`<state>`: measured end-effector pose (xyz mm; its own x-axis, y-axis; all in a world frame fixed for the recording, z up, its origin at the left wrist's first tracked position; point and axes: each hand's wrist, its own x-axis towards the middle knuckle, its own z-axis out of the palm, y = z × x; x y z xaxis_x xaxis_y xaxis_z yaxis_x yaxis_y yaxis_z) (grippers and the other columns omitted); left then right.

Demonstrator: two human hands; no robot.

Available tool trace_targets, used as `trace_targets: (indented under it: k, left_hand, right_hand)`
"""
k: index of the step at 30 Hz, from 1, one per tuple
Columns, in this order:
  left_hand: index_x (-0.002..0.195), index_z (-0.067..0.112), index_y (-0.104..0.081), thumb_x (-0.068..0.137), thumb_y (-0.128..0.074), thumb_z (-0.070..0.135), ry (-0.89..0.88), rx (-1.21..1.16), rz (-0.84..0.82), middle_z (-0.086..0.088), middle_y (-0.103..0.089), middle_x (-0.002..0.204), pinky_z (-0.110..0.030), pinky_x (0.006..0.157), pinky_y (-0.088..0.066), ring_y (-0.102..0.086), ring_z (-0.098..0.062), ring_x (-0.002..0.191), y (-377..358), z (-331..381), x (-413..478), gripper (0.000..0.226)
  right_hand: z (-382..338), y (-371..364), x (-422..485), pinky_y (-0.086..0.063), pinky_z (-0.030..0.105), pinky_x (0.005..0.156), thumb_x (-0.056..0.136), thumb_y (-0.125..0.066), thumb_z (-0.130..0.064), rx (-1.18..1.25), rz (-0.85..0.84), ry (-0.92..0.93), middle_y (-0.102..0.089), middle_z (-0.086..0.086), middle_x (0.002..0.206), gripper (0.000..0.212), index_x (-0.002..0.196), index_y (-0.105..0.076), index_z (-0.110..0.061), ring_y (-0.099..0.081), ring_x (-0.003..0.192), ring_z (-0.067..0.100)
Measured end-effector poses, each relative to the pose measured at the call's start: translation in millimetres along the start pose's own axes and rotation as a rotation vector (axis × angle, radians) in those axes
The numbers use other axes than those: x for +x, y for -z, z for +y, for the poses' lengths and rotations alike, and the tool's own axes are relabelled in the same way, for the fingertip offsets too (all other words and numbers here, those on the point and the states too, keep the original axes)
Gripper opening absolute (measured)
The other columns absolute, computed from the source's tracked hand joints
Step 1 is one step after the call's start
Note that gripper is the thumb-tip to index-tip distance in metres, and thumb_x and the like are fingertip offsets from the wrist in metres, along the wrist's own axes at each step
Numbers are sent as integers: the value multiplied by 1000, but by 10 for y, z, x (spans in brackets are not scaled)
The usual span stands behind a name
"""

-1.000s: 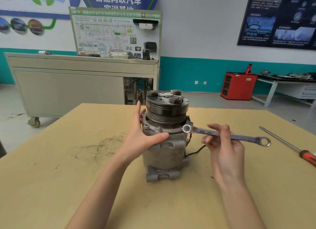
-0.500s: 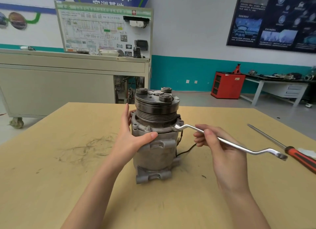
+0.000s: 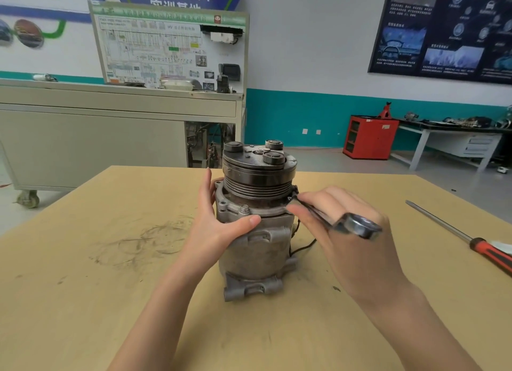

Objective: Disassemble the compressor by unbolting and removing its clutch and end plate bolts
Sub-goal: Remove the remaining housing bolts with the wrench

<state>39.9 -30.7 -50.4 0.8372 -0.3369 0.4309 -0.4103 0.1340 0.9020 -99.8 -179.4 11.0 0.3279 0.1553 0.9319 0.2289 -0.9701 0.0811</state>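
One compressor (image 3: 257, 248), one wrench (image 3: 357, 226), one screwdriver (image 3: 490, 252); left hand (image 3: 219, 229), right hand (image 3: 352, 248)

My left hand (image 3: 219, 229) cups the compressor (image 3: 260, 259), thumb across its front, fingers upright along its side. My right hand (image 3: 354, 251) pinches the wrench (image 3: 358, 226), its back toward me.

- White wall (image 3: 304, 51) with a teal band; dark poster (image 3: 443, 29) upper right.
- Grey cabinet (image 3: 91, 146) on casters, left, carrying a wiring board (image 3: 166, 46).
- Red cabinet (image 3: 370, 137) beside a white table (image 3: 483, 144), right.
- Grey floor (image 3: 332, 162).
- Tan bench (image 3: 83, 301) in front.
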Motion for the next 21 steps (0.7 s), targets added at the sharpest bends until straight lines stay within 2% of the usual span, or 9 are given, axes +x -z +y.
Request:
trace_targets:
  k: [2,4,6,9,12,14,16,18,21]
  left_hand:
    - [148,49,-7,35,-84,72,-12,25,1,64,-35,107,-5,88,-40,-40,32,108,-3,-17,13,139]
    - [148,45,-8,33,-82,75,-34,23,20,62,-38,105,0,80,-41,-40,36,101,-35,-23,37,140]
    - [150,39,-11,23,-80,81,-22,-10,69,51,-43,112,-7,89,-39,-43,34,100,-52,-15,55,150]
    - [149,46,-9,29,-84,75,-10,12,16,53,-40,115,-23,102,-38,-44,24,113,-31,3,28,145]
    - [149,47,-9,38,-85,67,-7,42,6,45,-36,129,-32,111,-36,-41,15,125,-14,21,-7,136]
    - [151,43,-8,40,-83,63,-2,42,14,29,-35,140,-39,114,-34,-40,3,132,-26,58,-19,135]
    - [151,42,-9,41,-82,61,8,42,9,28,-35,138,-41,115,-33,-38,-2,134,-31,92,-26,134]
    - [151,42,-10,42,-81,60,23,45,-4,39,-35,128,-41,114,-34,-40,-2,133,-24,108,-30,132]
    - [151,40,-12,42,-80,59,27,54,-1,43,-35,122,-40,114,-35,-42,-1,131,-27,112,-42,130]
  right_hand:
    - [-71,-55,38,-47,30,45,89,-56,-27,-119,18,56,-59,7,62,33,68,-65,-4,-57,54,24]
    - [-152,-134,47,-37,27,48,88,-64,-20,-280,31,126,-54,6,59,27,64,-60,-8,-51,52,22]
    - [-206,-188,19,-30,25,50,83,-70,-10,-394,34,176,-48,6,57,25,62,-55,-11,-46,50,20]
    - [-192,-197,-60,-35,27,47,82,-74,-13,-410,50,216,-48,5,56,24,63,-60,-8,-46,49,20]
    - [-95,-193,-98,-40,29,44,96,-55,-25,-305,71,216,-53,7,57,38,67,-65,-2,-50,49,22]
    - [-5,-191,-142,-47,29,47,97,-50,-25,-134,74,165,-59,10,62,40,72,-67,1,-56,54,24]
    - [130,-193,-224,-48,23,61,95,-52,-22,172,88,2,-63,9,71,32,82,-69,0,-59,66,16]
    - [295,-216,-292,-45,16,68,95,-50,-19,563,86,-291,-63,-1,76,24,87,-70,-10,-56,73,5]
    - [581,-342,-229,-45,21,61,94,-42,-16,1219,15,-719,-62,-3,69,37,78,-74,-21,-55,67,9]
